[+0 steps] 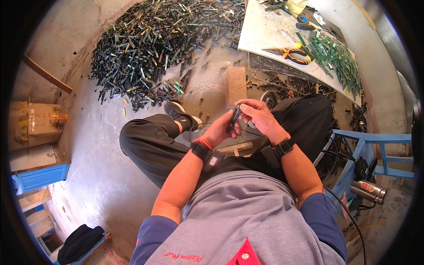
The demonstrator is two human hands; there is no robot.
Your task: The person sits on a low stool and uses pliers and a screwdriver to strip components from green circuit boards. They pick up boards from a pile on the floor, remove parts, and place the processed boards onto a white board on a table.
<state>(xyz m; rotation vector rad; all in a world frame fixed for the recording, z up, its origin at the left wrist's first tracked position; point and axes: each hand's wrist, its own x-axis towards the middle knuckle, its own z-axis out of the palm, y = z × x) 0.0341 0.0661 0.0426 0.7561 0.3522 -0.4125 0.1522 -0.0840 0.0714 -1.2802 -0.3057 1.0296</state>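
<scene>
A small dark, elongated piece (235, 115) is held between my two hands, above my lap. The fingers of my left hand (221, 128) are closed around it from the left. My right hand (260, 116) pinches its upper end with thumb and forefinger. The fingers cover much of the piece, so its exact kind is unclear. Just beyond my hands a reddish-brown brick (236, 85) stands on the floor. A short wooden bar (237, 147) shows below my hands, between my legs.
A big heap of dark strips (145, 44) covers the far left floor. At far right, a pale board (260, 33) carries orange-black pliers (291, 54) and green strips (338, 62). A blue stool (369, 138) and a steel flask (368, 191) are at right, a cardboard box (44, 123) at left.
</scene>
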